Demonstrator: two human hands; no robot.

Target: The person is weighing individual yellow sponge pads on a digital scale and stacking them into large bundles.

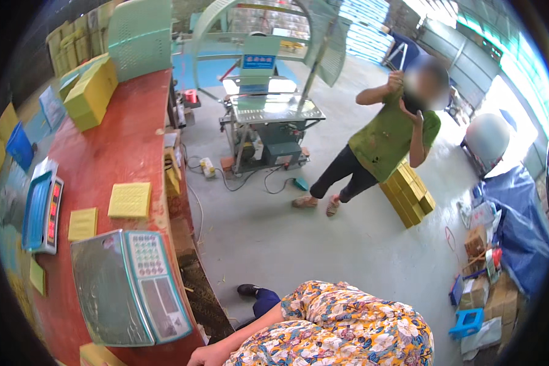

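The right hand is at 7 o'clock, right at the bottom edge, and its front part is cut off. I cannot tell if its fingers are apart, together, or shut on something. Its arm comes out of a flowery top at 6 o'clock. A dark shoe is on the floor at 7 o'clock, beyond the arm.

The closest big thing to the hand is a wide scale at 8 o'clock. It has a shiny flat plate and lots of little buttons, and it sits on a red table. A yellow block pokes in between 7 and 8 o'clock.

At 9 o'clock, two flat yellow stacks lie on the table, one bigger than the other. A blue scale with red lights is further out at 9 o'clock. Tall yellow blocks stand at 10 o'clock.

A machine on a metal stand is at 12 o'clock. A person in a green top stands at 2 o'clock, both arms bent up. More yellow bundles are piled at 3 o'clock. A little blue stool is at 4 o'clock.
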